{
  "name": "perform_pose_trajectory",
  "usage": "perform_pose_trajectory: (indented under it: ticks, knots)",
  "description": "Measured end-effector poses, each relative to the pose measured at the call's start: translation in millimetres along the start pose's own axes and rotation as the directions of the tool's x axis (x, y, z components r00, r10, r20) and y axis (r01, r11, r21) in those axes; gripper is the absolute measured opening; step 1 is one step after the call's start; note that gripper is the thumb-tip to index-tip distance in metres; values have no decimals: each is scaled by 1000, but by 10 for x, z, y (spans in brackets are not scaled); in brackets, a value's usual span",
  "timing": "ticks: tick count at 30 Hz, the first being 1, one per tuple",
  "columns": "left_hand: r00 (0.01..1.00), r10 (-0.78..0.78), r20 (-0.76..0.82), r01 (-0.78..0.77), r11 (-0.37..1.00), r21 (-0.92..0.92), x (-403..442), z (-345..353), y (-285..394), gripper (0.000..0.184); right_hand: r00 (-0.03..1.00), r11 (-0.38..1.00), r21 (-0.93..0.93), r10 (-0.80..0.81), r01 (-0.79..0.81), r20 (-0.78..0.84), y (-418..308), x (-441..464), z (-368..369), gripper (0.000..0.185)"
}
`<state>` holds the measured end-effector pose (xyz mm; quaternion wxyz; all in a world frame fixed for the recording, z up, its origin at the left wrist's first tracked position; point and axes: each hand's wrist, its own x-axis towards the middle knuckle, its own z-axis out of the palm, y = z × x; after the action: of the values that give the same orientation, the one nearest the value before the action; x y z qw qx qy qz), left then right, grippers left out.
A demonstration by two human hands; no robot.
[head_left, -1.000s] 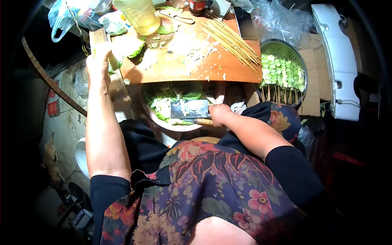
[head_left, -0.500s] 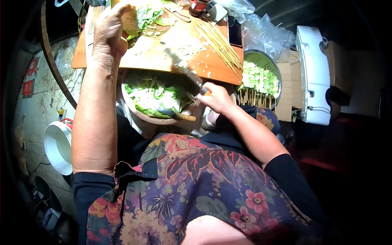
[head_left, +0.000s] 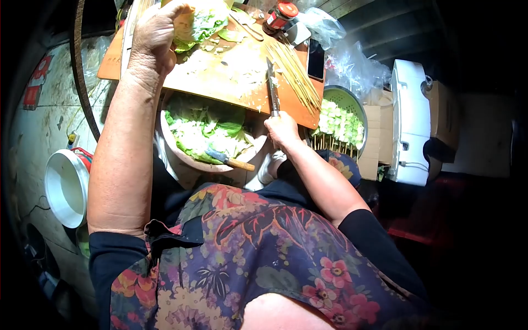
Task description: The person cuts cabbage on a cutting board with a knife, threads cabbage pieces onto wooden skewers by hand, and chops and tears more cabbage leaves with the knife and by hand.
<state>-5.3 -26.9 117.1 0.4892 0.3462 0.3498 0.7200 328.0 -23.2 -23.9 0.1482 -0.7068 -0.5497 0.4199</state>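
Right hand: grip closed around the handle of a knife, blade edge-on over the surface, beside the sticks. Left hand: at the cabbage, upper left of the surface; fingers partly hidden, grip cannot be determined. Leaves fill the basin below.

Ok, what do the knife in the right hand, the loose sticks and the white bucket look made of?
Knife: probably metal, dark grey with bright glints.
Sticks: likely bamboo or wood, yellowish tan, seemingly uncoated, thin and straight.
Bucket: perhaps plastic, white with a smooth wall, though enamelled metal is possible.
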Motion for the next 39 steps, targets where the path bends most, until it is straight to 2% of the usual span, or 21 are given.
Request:
perform_pose_trajectory:
  ticks: [1,2,4,6,8,9,10,12,14,15,18,20,22,24,26,27,31,34,36,38,39]
  knots:
    - [998,0,70,4,998,-56,2,-18,-11,32,999,992,-114,-50,50,3,-23,53,18,22]
    - [990,1,138,14,994,-107,-1,-20,7,32,999,992,-117,-54,54,5,-69,84,45,22]
    - [989,39,141,-24,994,-109,-19,-12,-12,30,993,958,-264,-90,109,83,-158,114,117,25]
    - [997,74,26,-72,996,-60,2,-21,-100,28,981,933,-332,-83,139,178,-568,-141,82,31]
    - [998,33,-52,-35,999,-32,31,11,-117,28,965,939,-310,-70,150,253,-459,-68,120,36]
    - [991,-6,-131,5,1000,-8,41,19,-116,27,946,893,-379,-133,244,297,-409,-48,108,38]
    - [991,-4,-132,3,1000,-8,46,2,-108,27,919,832,-441,-191,338,345,-395,-59,76,41]
    - [1000,1,21,1,994,-107,44,-44,-80,27,818,743,-413,-309,526,485,-313,-88,-6,38]
    - [999,17,34,-14,995,-100,26,-3,-52,27,744,726,-409,-209,553,634,-418,-172,-127,34]
    - [998,31,47,-26,995,-91,9,35,-38,28,709,716,-374,-238,589,664,-410,-187,-185,31]
    - [996,29,83,-21,995,-93,-14,110,30,29,756,775,-329,-274,540,595,-438,-159,-262,30]
    - [996,5,87,3,996,-88,1,102,50,29,810,766,-315,-427,561,403,-423,2,-213,30]
    - [996,-20,92,27,996,-83,55,66,-14,29,908,843,-366,-297,395,297,-559,132,-231,30]
    - [978,-1,-209,6,1000,26,157,4,-227,29,961,879,-410,-162,244,224,-664,288,-187,28]
    - [989,-10,-146,5,999,-35,57,69,-105,29,961,814,-517,-181,265,208,-813,353,-154,29]
    - [997,-15,-81,7,995,-97,25,82,-59,29,960,813,-517,-183,269,212,-830,412,-110,29]
    - [997,-68,-38,63,989,-136,103,13,-63,28,937,737,-578,-255,349,240,-936,511,128,32]
    - [938,-135,-318,133,991,-30,232,131,-123,26,912,711,-571,-299,410,282,-1031,446,240,33]
    - [944,-126,-304,125,992,-25,246,123,-152,26,856,616,-597,-324,514,403,-991,459,282,32]
    - [952,-115,-284,114,993,-20,253,124,-144,27,837,603,-587,-315,540,448,-1055,343,220,33]
    - [944,-117,-307,121,993,-6,252,142,-139,27,789,603,-539,-282,588,545,-1046,306,173,34]
